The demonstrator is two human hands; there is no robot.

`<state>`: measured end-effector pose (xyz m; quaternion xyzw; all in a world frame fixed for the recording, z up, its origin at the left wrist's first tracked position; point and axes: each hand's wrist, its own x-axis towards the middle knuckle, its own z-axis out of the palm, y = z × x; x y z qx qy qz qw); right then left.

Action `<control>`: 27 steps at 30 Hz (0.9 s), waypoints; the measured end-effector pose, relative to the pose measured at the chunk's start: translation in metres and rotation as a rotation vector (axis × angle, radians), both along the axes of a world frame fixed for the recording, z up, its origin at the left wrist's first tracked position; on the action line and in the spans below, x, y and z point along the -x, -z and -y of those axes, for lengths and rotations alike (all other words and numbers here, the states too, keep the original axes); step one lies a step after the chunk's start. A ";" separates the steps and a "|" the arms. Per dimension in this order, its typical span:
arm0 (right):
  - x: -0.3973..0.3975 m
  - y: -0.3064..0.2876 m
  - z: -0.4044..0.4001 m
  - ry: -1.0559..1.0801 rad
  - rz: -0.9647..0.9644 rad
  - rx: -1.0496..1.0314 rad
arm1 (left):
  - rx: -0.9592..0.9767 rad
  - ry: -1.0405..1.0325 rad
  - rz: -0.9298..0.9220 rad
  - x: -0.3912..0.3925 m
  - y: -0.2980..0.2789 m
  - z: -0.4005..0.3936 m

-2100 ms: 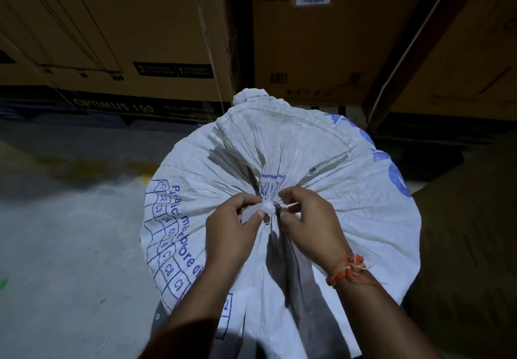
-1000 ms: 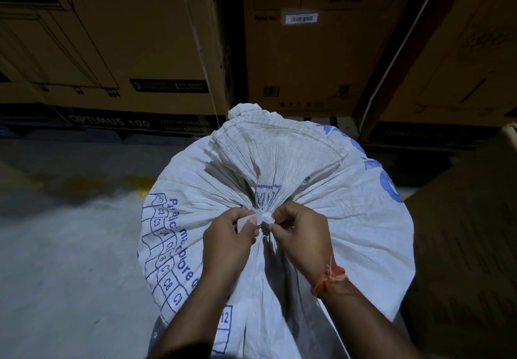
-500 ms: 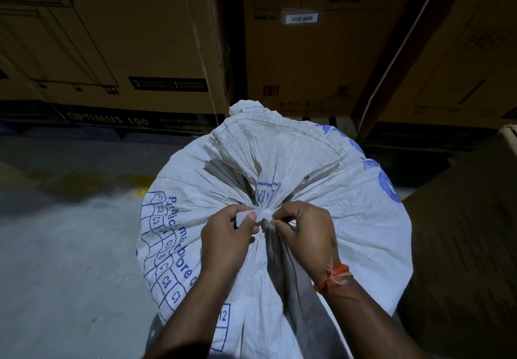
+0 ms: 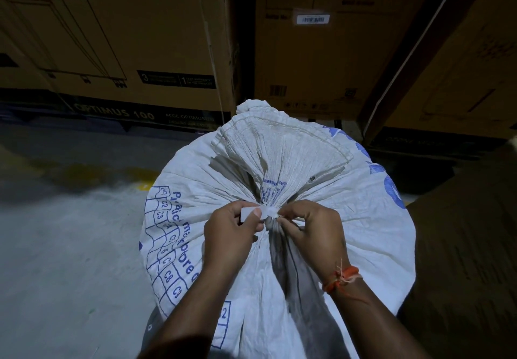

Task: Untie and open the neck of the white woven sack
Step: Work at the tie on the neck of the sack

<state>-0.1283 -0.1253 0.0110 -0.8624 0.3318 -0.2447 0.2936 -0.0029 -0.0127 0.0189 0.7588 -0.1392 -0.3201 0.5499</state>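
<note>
Sack (image 4: pixel 321 219): soft woven cloth, neck cinched, likely heavy.
Hands: left hand (image 4: pixel 229 235) pinches tie (image 4: pixel 270 212); right hand (image 4: pixel 313 230) pinches knot.
Hold: at the knot.

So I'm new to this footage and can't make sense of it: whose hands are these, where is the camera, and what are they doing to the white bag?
The camera sits on a person's head and looks forward and down, so you see their own two bare arms reaching in from the bottom. There is only this one view. In front of them stands a full white woven sack with blue printing, on a grey concrete floor, with big cardboard boxes stacked behind. The sack's neck is gathered and bound by a white tie. The left hand pinches a flat white end of that tie; the right hand, with an orange thread bracelet at the wrist, pinches at the knot. The neck is still tied shut.
</note>
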 end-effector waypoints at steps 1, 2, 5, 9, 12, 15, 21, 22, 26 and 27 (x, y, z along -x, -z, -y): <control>0.000 -0.001 0.000 -0.014 -0.012 0.010 | 0.001 0.004 0.004 0.000 -0.001 0.000; 0.001 -0.002 0.001 -0.028 -0.024 0.023 | 0.001 0.008 0.010 0.001 -0.002 -0.001; 0.002 -0.004 -0.002 0.007 -0.046 -0.001 | -0.007 0.024 0.026 0.002 -0.005 -0.004; 0.001 -0.007 -0.018 0.237 0.226 -0.801 | -0.029 0.064 0.011 0.002 -0.010 -0.009; -0.007 -0.006 -0.028 0.245 0.341 -1.405 | -0.053 0.135 0.013 0.002 -0.010 -0.011; -0.016 -0.003 -0.027 0.368 0.332 -1.591 | 0.001 0.179 -0.033 0.005 -0.014 -0.011; -0.029 0.009 -0.029 0.448 0.411 -1.680 | 0.037 0.287 -0.166 0.008 -0.023 -0.010; -0.030 0.011 -0.031 0.458 0.399 -1.629 | 0.034 0.252 -0.139 0.006 -0.022 -0.011; -0.030 0.011 -0.040 0.413 0.411 -1.450 | -0.106 0.069 0.286 -0.001 -0.015 -0.010; -0.028 0.010 -0.041 0.401 0.407 -1.425 | -0.092 0.060 0.375 -0.004 -0.014 -0.009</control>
